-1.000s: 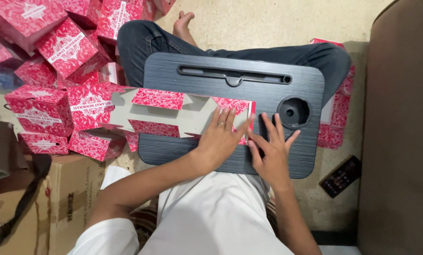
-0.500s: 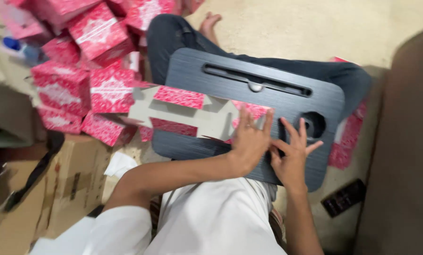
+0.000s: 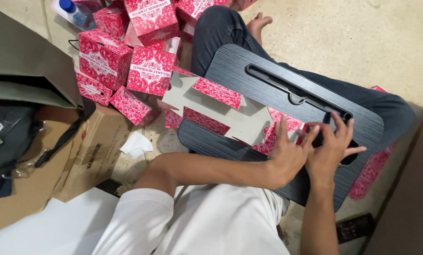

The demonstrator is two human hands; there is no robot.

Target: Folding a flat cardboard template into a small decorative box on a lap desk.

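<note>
Head view, looking down at the lap. A dark grey lap desk [image 3: 249, 75] rests across the person's crossed legs, tilted diagonally in frame, with a long slot along its far edge. An unfolded red-and-white patterned carton blank [image 3: 221, 111] lies flat on the desk, grey inner side up, its left end overhanging the desk edge toward the floor. Left hand [image 3: 287, 153]: palm down, fingers spread wide, pressing on the right end of the blank; not gripping. Right hand [image 3: 329, 151]: just beside the left and touching it at the thumb side, fingers spread and laid over the blank's end near the desk's round cup recess; whether it pinches a flap cannot be told. Upper left on the floor: a heap of assembled red patterned boxes [image 3: 150, 71], well apart from the hands. A plastic water bottle with blue cap [image 3: 74, 13] lies beyond the heap. Brown cardboard boxes [image 3: 86, 156] and a crumpled white tissue [image 3: 136, 144] sit at left.
</note>
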